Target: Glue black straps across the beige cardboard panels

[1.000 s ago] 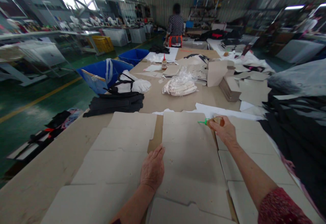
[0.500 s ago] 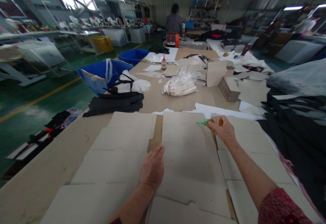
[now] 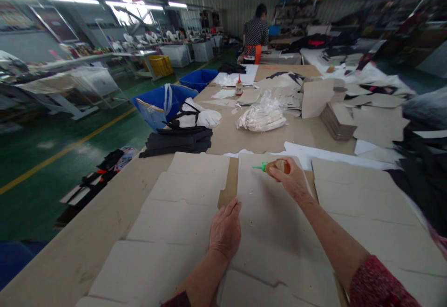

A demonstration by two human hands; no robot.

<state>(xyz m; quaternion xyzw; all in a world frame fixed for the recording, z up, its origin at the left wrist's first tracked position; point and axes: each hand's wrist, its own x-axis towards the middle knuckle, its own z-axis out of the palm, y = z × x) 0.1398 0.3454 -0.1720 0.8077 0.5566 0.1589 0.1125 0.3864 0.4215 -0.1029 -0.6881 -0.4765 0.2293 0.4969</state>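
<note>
My right hand (image 3: 291, 179) is wrapped round a small glue bottle (image 3: 279, 167) of amber colour with a green nozzle. The bottle lies nearly sideways, its tip pointing left just above the far part of the middle row of grey cardboard pieces (image 3: 268, 242). Whether the tip touches the board I cannot tell. Flat along that row's left edge rests my left hand (image 3: 226, 228), fingers stretched out and holding nothing. Small wet-looking dots mark the middle board. Overlapping cardboard pieces also form a left row (image 3: 167, 223) and a right row (image 3: 363, 200).
Beyond the rows lie folded black fabric (image 3: 176, 141), a plastic-wrapped white bundle (image 3: 261, 117) and a cardboard stack (image 3: 337, 120). A red-capped bottle (image 3: 239, 86) stands farther back. Blue bins (image 3: 153, 106) flank the table's left side. A person (image 3: 256, 34) stands at the far end.
My right hand has moved the glue bottle left across the far part of the middle board. My left hand stays at the board's edge. The whole view has swung left.
</note>
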